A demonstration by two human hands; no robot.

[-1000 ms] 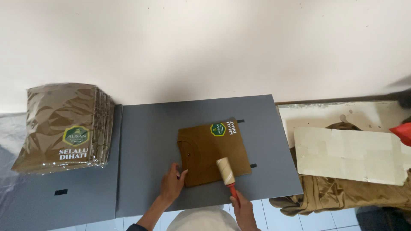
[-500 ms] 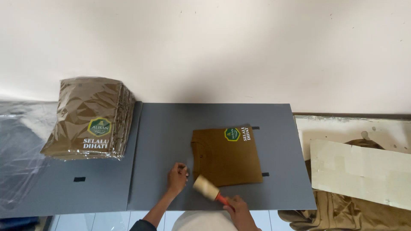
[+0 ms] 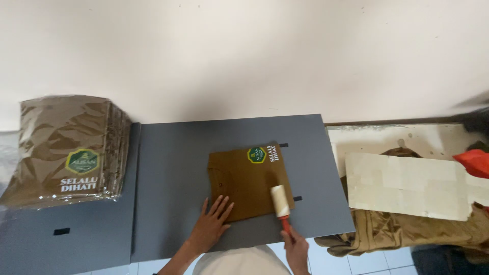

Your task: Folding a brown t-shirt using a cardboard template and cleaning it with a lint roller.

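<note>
Folded brown garment [image 3: 248, 181] lies flat near the middle of the grey board [image 3: 173, 153], printed emblem at its far right corner. All positions below are taken from this garment.

Left hand [image 3: 211, 228] — open, fingers spread, palm pressed on the garment's near left edge and partly on the board just in front of it. It pins the cloth; it grips nothing.

Right hand [image 3: 296, 249] — closed around the red handle of a lint roller [image 3: 280, 202], just off the garment's near right corner. The pale roller head rests on the near right part of the cloth, touching it, tilted slightly off the garment's long edge.

Progress, judged from the layout: the garment is already folded and squared, and the roller sits at the near right area only. Whether the far half and the left side have been rolled cannot be read from the cloth surface. The garment is not bagged.

To the left of the garment, well apart: a stack of clear-bagged brown garments [image 3: 66, 150] at the board's edge. To the right, beyond the board: a pale cardboard sheet [image 3: 407, 183] lying over loose brown cloth [image 3: 407, 229] — unfolded pieces, by the look of it.
</note>
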